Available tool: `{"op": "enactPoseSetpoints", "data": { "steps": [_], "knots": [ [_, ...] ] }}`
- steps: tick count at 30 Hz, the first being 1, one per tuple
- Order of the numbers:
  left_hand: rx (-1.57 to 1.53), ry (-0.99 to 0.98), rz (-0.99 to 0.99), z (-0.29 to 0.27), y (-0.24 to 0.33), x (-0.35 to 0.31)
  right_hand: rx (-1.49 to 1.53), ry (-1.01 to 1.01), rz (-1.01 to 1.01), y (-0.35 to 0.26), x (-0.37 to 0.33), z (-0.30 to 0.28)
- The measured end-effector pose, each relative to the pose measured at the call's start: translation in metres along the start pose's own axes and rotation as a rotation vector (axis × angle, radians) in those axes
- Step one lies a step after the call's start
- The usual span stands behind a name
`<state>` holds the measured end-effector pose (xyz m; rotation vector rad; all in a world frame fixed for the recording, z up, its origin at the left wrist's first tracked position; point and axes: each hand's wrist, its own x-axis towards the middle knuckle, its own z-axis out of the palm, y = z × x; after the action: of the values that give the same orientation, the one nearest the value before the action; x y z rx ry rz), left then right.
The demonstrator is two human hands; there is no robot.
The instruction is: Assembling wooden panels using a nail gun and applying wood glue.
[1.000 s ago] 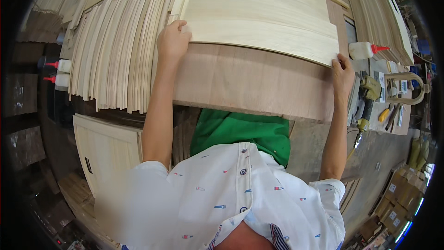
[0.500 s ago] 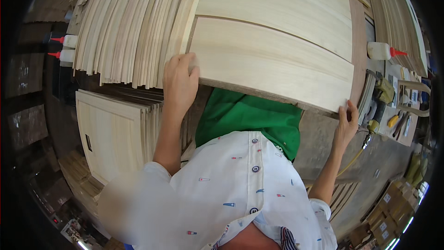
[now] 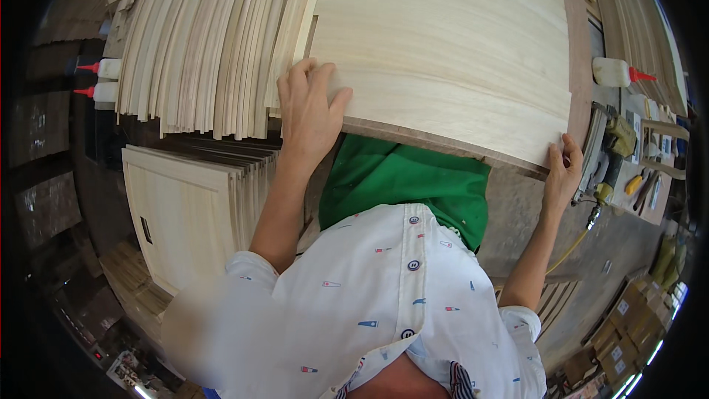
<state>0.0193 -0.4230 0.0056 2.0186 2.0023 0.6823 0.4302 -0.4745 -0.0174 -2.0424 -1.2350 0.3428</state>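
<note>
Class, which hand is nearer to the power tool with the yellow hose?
Right. The right hand, on the pale board, is just left of the power tool; the left hand, at the board's opposite end, is much farther left.

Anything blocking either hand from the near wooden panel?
Nothing visible. The right hand is at the near panel's right near corner, the left hand at its left end. The pale strips lie to the left, not between.
</note>
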Motion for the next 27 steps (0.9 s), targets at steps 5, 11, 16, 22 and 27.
{"op": "enactPoseSetpoints", "data": {
  "steps": [5,11,16,22,27],
  "knots": [
    [0.026,-0.016,0.017,-0.001,-0.004,-0.002,-0.034,-0.001,-0.043,-0.001,0.000,0.000],
    [0.071,-0.004,0.044,-0.007,-0.002,0.004,-0.153,0.044,-0.150,-0.010,0.001,0.013],
    [-0.056,-0.028,0.229,0.006,0.008,0.018,-0.054,-0.026,0.020,-0.013,0.014,0.002],
    [-0.077,-0.158,0.412,0.047,0.043,0.053,0.078,-0.026,-0.021,-0.019,0.085,0.021],
    [-0.094,-0.424,0.561,0.039,0.063,0.039,0.207,-0.069,-0.028,-0.021,0.108,0.035]
  ]
}}
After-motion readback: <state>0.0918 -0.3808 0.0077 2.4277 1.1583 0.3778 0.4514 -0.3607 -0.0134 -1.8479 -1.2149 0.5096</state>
